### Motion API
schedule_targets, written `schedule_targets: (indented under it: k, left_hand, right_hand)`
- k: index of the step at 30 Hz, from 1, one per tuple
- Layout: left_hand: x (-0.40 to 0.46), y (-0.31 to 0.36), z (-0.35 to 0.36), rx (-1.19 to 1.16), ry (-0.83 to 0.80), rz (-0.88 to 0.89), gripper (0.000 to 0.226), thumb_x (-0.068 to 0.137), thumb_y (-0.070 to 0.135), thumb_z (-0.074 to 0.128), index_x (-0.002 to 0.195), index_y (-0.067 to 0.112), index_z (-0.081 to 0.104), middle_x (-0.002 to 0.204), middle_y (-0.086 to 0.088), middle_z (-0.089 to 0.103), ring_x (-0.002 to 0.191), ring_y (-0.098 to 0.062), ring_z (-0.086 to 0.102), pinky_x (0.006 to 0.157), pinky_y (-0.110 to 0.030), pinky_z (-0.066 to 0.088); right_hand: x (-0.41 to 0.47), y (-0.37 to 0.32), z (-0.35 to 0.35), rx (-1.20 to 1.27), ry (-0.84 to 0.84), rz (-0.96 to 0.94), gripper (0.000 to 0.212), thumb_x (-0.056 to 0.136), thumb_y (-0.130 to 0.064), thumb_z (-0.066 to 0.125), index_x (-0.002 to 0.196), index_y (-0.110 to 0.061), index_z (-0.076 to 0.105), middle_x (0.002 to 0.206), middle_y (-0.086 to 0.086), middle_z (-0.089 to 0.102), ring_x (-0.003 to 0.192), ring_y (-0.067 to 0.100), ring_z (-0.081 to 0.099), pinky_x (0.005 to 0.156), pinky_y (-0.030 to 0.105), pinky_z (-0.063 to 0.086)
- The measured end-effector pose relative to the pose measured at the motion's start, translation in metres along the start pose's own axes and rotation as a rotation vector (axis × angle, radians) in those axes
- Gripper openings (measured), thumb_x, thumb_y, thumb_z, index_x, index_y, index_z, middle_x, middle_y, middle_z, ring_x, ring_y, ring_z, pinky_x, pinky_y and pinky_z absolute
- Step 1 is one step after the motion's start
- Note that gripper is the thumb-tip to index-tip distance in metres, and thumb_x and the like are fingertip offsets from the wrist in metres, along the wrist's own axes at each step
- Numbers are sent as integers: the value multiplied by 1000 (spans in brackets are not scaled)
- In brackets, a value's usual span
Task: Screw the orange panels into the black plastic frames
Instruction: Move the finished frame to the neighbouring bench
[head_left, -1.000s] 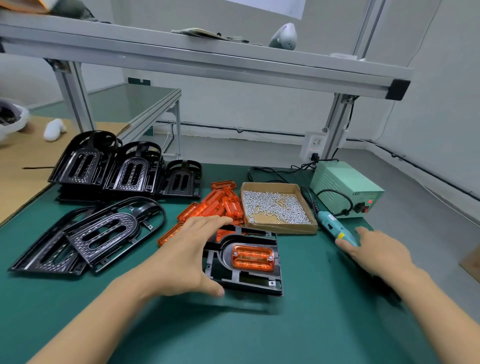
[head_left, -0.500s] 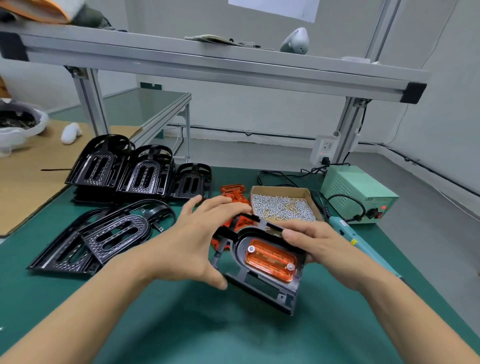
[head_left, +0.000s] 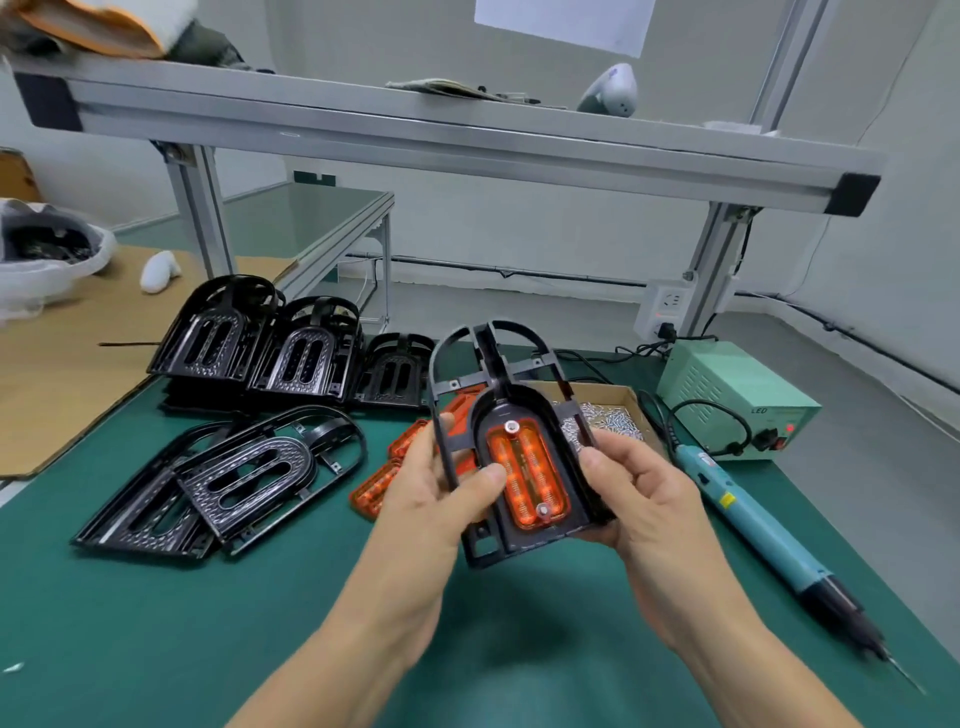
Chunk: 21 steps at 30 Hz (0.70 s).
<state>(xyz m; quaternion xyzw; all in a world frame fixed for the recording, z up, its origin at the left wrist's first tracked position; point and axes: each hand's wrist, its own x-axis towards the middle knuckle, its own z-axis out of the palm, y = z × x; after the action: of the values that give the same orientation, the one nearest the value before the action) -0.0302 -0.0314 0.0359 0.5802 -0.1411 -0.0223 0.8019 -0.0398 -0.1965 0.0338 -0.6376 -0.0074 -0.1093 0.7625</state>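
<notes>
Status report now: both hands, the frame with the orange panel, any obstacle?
Left hand and right hand both grip black frame, lifted off green mat. Orange panel seated, two screws visible. Screwdriver lies on mat, right. Nothing in the way.

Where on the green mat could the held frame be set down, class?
Bare mat lies in front of the flat black frames, and between the forearms and the screwdriver. Behind the held frame, orange panels, screw box and stacked frames crowd together.

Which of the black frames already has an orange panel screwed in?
The frame held up in both hands: it alone holds an orange panel with a screw at each end. The frames lying on the table show empty slots.
</notes>
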Motion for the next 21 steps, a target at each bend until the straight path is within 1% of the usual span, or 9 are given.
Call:
schedule_targets:
  k: [1, 3, 6, 9, 13, 15, 16, 19, 21]
  left_hand:
    - [0, 1, 1, -1, 23, 15, 39, 86, 5, 59, 118, 28, 58, 105, 4, 71, 94, -6, 66, 71, -12, 50]
    - [-1, 5, 3, 12, 58, 56, 45, 88, 0, 56, 109, 39, 61, 99, 8, 72, 86, -1, 66, 66, -9, 48]
    - [-5, 13, 6, 13, 52, 99, 58, 89, -1, 55, 92, 56, 64, 98, 11, 72, 85, 2, 65, 65, -7, 47]
    - [-7, 17, 7, -11, 43, 121, 59, 87, 2, 57, 92, 60, 63, 104, 8, 71, 91, -2, 65, 72, -10, 49]
    - [-7, 21, 8, -27, 43, 132, 62, 88, -1, 55, 91, 60, 64, 103, 9, 71, 91, -1, 66, 73, -11, 49]
    - [-6, 23, 6, -29, 43, 130, 61, 88, -2, 54, 91, 57, 67, 101, 10, 72, 90, 0, 66, 72, -11, 50]
    - [-5, 23, 4, -33, 45, 124, 57, 89, -3, 53, 93, 52, 68, 100, 9, 72, 90, -1, 66, 72, -13, 51]
    - [-2, 24, -6, -70, 48, 75, 39, 91, -1, 50, 109, 29, 66, 97, 4, 72, 89, -7, 66, 73, -20, 53]
    - [-2, 26, -12, -89, 65, 34, 32, 91, 1, 50, 114, 19, 63, 96, 2, 72, 90, -10, 66, 77, -25, 55]
  right_hand:
    - [-1, 1, 1, 4, -2, -10, 40, 73, -32, 66, 108, -12, 64, 85, 5, 73, 69, 14, 67, 57, 26, 55]
    - [-3, 3, 2, 15, -20, -21, 45, 72, -36, 67, 111, -14, 63, 92, 7, 74, 74, 15, 68, 62, 26, 55]
    - [-5, 6, 3, 31, -47, -25, 46, 74, -38, 66, 114, -16, 63, 100, 7, 74, 81, 15, 69, 68, 28, 56]
    - [-5, 7, 3, 17, -66, -30, 49, 75, -40, 66, 118, -17, 62, 105, 8, 73, 87, 17, 70, 77, 34, 56]
    - [-4, 7, 6, 50, -65, -33, 42, 79, -35, 64, 117, -16, 62, 102, 10, 73, 84, 17, 70, 71, 28, 57]
    - [-2, 8, 10, 50, -79, -45, 35, 81, -34, 62, 114, -20, 64, 101, 7, 74, 82, 15, 70, 69, 27, 57]
    - [-1, 8, 13, 47, -88, -52, 33, 82, -34, 61, 113, -24, 64, 101, 5, 74, 82, 14, 70, 68, 26, 56]
    - [1, 6, 22, 27, -109, -72, 33, 84, -34, 57, 117, -31, 61, 102, -3, 74, 85, 10, 71, 65, 23, 56]
    - [2, 4, 30, 9, -159, -91, 34, 87, -33, 55, 120, -29, 62, 106, -2, 74, 89, 12, 71, 66, 23, 56]
